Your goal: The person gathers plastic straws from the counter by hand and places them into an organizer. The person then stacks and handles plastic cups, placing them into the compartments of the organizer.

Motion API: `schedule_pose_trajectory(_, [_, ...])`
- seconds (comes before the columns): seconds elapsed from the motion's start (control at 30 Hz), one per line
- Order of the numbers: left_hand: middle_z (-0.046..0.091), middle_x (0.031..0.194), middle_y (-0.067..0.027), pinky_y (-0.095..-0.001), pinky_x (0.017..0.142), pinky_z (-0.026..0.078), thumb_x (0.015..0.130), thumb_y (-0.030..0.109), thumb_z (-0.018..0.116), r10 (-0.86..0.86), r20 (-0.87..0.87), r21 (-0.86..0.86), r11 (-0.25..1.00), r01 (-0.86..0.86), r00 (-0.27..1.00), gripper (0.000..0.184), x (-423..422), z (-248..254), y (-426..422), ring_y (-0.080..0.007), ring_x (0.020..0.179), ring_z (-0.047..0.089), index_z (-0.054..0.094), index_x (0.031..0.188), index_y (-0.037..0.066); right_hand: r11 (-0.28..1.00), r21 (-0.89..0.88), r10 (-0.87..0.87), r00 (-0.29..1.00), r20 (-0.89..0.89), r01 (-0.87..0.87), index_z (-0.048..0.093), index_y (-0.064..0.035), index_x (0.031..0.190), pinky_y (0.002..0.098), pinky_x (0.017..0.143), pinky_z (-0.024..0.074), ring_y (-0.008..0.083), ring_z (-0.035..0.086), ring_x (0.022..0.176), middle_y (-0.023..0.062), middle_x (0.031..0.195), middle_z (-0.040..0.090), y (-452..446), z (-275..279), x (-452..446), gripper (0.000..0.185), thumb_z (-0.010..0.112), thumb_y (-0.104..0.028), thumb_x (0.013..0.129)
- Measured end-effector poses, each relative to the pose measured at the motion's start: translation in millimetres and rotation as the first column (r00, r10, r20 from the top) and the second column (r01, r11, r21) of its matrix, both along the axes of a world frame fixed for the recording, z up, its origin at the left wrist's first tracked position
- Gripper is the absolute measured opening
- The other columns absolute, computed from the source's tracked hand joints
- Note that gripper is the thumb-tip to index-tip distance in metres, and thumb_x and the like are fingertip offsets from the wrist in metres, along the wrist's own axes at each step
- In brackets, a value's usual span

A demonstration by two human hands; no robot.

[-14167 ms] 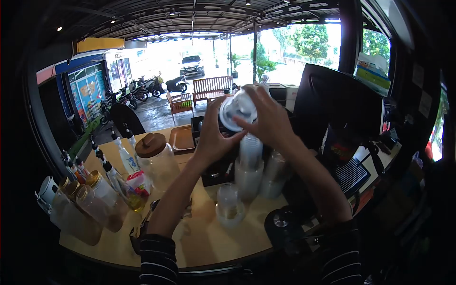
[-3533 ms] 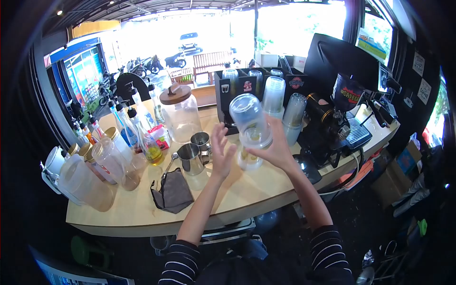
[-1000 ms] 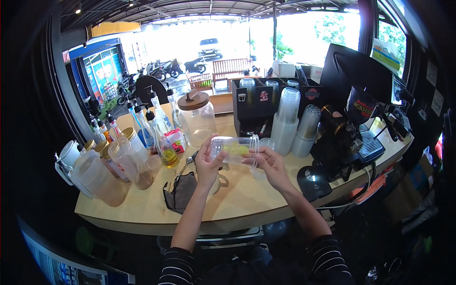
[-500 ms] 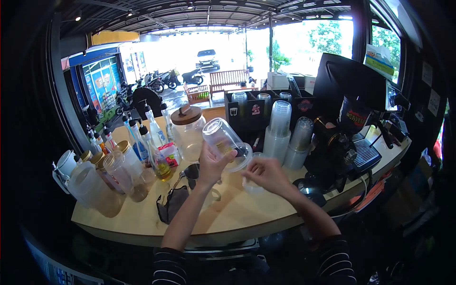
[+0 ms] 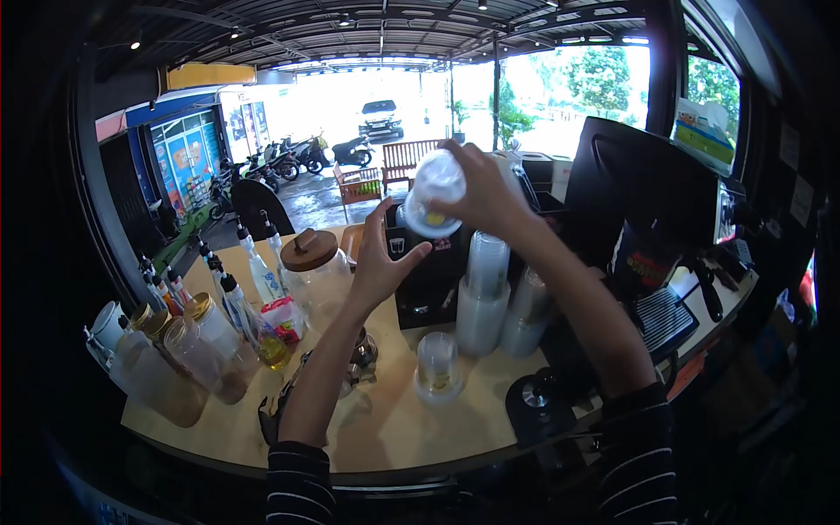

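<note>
My right hand [image 5: 486, 197] grips a clear plastic cup [image 5: 439, 179] with a yellow mark, raised above the counter [image 5: 385, 420] and tilted with its rim downward. Left of the cup is my left hand [image 5: 383, 262], its thumb and fingers spread and nothing between them. Below, another clear cup [image 5: 437, 354] stands upside down on the counter. Tall stacks of upturned clear cups [image 5: 483, 306] stand behind it, in front of a black cup holder [image 5: 424, 289]. The raised cup is blurred by motion.
At the left are pump bottles [image 5: 254, 262], a wooden-lidded jar [image 5: 315, 280], plastic jugs [image 5: 157, 376] and a pink packet [image 5: 282, 317]. Metal pitchers [image 5: 363, 348] lie partly behind my left forearm. A coffee grinder [image 5: 643, 262] and a round black device [image 5: 535, 394] are at the right.
Both hands have risen, and the cup has passed from my left hand to my right. My left hand has let go and spread. The view has tilted up.
</note>
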State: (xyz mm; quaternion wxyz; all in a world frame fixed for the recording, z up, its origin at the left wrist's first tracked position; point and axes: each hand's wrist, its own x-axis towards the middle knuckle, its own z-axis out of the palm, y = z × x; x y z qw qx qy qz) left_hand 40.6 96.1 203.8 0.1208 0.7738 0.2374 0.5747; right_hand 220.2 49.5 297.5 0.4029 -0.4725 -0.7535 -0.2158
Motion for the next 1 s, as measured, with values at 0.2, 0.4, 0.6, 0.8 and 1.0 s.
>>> schedule_pose_trajectory(0.2, [0.038,0.135,-0.015,-0.0522,0.106,0.02,0.082,0.045,0.056,0.146,-0.481,-0.097,0.971,-0.218,0.865,0.069,5,-27,71,-0.0304,0.127,0.036,0.034,0.131,0.002,0.988,-0.112,-0.106,0.994,0.018,0.107,0.045,-0.0111,0.12,0.0443,0.078,0.0495,0.0368,0.059,0.094,0.0209,0.106,0.056,105,9,68,0.069,0.072,-0.039,0.063])
schedule_pose_trajectory(0.4, [0.035,0.138,-0.0151,-0.0501,0.108,0.017,0.083,0.047,0.054,0.31,-0.558,0.03,0.935,-0.355,0.77,0.068,17,-34,75,-0.0277,0.131,0.029,0.034,0.132,0.004,0.903,-0.39,-0.139,0.982,0.127,0.178,0.049,-0.0127,0.124,0.0471,0.087,0.0453,0.0366,0.057,0.1,0.0237,0.12,0.051,145,6,82,0.074,0.072,-0.045,0.061])
schedule_pose_trajectory(0.6, [0.038,0.136,-0.0137,-0.0484,0.108,0.018,0.08,0.044,0.059,0.339,-0.494,0.128,0.939,-0.318,0.801,0.066,16,-39,73,-0.0275,0.129,0.032,0.037,0.131,0.008,0.629,-0.768,-0.125,0.991,0.051,0.119,0.048,-0.0096,0.123,0.0318,0.056,0.0568,0.0261,0.062,0.086,0.0186,0.114,0.053,158,1,81,0.079,0.078,-0.037,0.055])
schedule_pose_trajectory(0.8, [0.041,0.134,-0.0133,-0.0451,0.107,0.024,0.076,0.036,0.067,0.307,-0.422,0.177,0.951,-0.255,0.853,0.063,16,-44,77,-0.0292,0.126,0.036,0.04,0.126,0.009,0.533,-0.819,-0.121,0.977,0.175,0.212,0.05,-0.0114,0.121,0.0321,0.057,0.057,0.026,0.062,0.086,0.0169,0.111,0.053,159,-9,73,0.076,0.079,-0.032,0.054])
schedule_pose_trajectory(1.0, [0.04,0.133,-0.0149,-0.0458,0.107,0.023,0.077,0.039,0.065,0.296,-0.419,0.178,0.954,-0.242,0.858,0.063,17,-44,78,-0.0297,0.126,0.036,0.04,0.125,0.007,0.492,-0.83,-0.063,0.962,0.265,0.261,0.049,-0.012,0.122,0.0338,0.06,0.0581,0.0278,0.062,0.087,0.0161,0.112,0.053,168,-25,73,0.074,0.08,-0.023,0.056])
